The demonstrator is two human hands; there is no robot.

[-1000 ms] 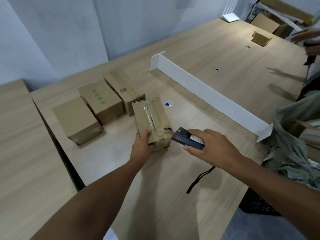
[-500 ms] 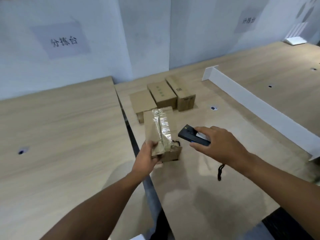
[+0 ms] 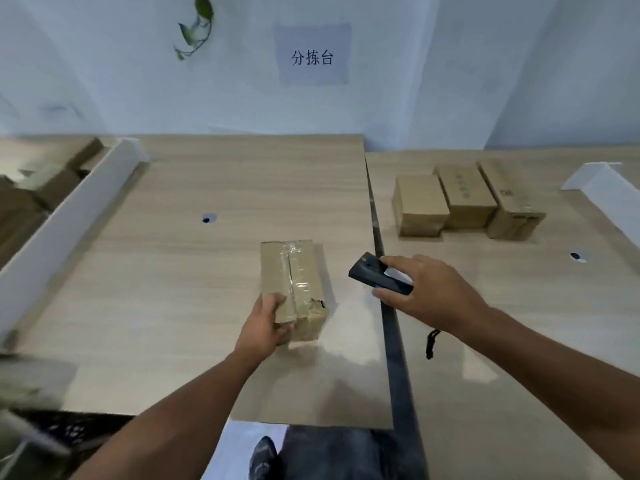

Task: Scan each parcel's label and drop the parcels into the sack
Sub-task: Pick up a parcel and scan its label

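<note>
Fingers (image 3: 277, 301) of the left hand (image 3: 265, 323) clasp the box (image 3: 291, 271) at bench (image 3: 173, 271) centre; right hand (image 3: 433, 296) grasps the scanner (image 3: 377, 277) at its 3 o'clock. No label shows: rotate the box, then aim the scanner squarely.

Two light wood-grain tables (image 3: 207, 188) stand side by side against a pale bluish wall (image 3: 450, 64). A grey paper sign (image 3: 311, 55) with black characters hangs there, near a green leafy sprig (image 3: 195, 26).
</note>
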